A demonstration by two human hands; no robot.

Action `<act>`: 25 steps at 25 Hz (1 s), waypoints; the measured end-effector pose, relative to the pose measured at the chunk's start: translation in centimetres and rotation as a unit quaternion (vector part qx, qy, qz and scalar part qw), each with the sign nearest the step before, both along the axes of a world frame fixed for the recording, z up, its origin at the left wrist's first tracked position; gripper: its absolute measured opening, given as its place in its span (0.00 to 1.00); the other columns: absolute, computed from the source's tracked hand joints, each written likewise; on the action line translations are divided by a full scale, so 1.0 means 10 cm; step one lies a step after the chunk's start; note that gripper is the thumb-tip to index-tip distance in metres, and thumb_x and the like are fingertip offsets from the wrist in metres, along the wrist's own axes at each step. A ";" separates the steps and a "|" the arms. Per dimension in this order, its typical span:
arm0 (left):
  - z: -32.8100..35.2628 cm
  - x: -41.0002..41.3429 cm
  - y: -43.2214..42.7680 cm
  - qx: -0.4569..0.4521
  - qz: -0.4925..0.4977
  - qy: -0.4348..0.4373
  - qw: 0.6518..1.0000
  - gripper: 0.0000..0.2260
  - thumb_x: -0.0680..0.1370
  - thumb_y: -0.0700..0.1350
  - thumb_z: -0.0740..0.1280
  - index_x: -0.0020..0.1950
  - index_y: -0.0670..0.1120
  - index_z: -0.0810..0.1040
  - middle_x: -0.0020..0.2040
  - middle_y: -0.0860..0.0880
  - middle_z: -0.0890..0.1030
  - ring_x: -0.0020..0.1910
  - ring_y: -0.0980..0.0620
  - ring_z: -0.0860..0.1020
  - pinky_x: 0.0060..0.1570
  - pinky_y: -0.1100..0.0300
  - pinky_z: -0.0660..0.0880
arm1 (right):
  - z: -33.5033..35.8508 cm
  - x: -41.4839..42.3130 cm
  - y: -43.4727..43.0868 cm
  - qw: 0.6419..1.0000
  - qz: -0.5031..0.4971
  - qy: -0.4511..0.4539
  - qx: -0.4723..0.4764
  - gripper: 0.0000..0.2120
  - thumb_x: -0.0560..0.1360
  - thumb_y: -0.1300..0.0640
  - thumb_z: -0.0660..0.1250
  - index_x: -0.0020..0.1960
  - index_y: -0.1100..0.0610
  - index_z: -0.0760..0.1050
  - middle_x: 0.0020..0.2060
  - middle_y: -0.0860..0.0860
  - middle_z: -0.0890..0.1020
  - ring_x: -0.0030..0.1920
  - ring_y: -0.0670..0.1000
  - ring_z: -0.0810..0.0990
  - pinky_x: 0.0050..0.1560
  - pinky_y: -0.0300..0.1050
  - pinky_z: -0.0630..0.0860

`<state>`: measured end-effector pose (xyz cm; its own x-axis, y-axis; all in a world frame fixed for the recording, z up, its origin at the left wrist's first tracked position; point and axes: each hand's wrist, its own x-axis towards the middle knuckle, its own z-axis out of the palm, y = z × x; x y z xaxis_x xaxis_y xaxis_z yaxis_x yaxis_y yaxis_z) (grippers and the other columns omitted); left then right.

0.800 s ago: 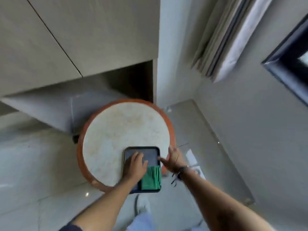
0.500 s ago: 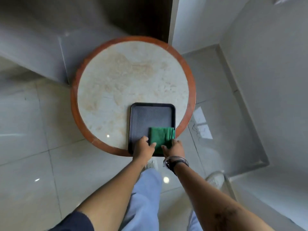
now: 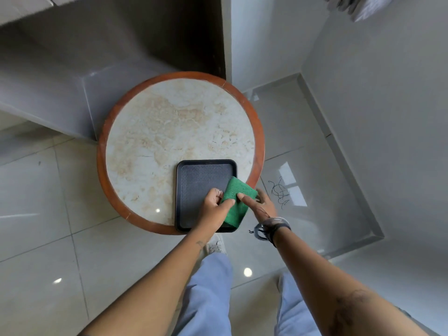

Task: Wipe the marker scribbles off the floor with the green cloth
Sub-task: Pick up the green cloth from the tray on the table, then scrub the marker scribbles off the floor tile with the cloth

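We observe the green cloth (image 3: 238, 201) raised over the near right corner of the black tray (image 3: 203, 177), pinched between thumb and curled fingers of the left hand (image 3: 214, 209) on its left edge and gripped by the right hand (image 3: 263, 206) from the right, whose fingers lie mostly hidden beneath the fabric. The tray rests on the near edge of the round marble-topped table (image 3: 169, 132), its near rim covered by the left wrist. The marker scribbles (image 3: 278, 191) lie on the glossy floor tile (image 3: 315, 190) just right of the table, thin and partly lost in a window reflection; our legs are cut off by the near frame edge.
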<state>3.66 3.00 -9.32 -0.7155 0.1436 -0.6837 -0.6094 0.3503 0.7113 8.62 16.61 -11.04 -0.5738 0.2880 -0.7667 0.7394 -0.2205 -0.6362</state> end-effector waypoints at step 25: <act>-4.48 -0.18 2.36 -0.412 -0.548 0.064 0.725 0.62 0.62 0.62 0.77 0.76 0.37 0.39 0.78 0.35 0.43 0.78 0.38 0.41 0.76 0.45 0.42 | -4.38 -0.07 3.20 0.782 0.354 -0.041 0.511 0.11 0.70 0.60 0.65 0.53 0.56 0.74 0.43 0.57 0.84 0.42 0.59 0.82 0.43 0.48 0.68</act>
<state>1.84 26.60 -54.13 -0.5456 0.2536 -0.7988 0.4079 0.9129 0.0113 7.91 48.66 -54.87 -0.8280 0.4074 -0.3853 0.4937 0.8554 -0.1565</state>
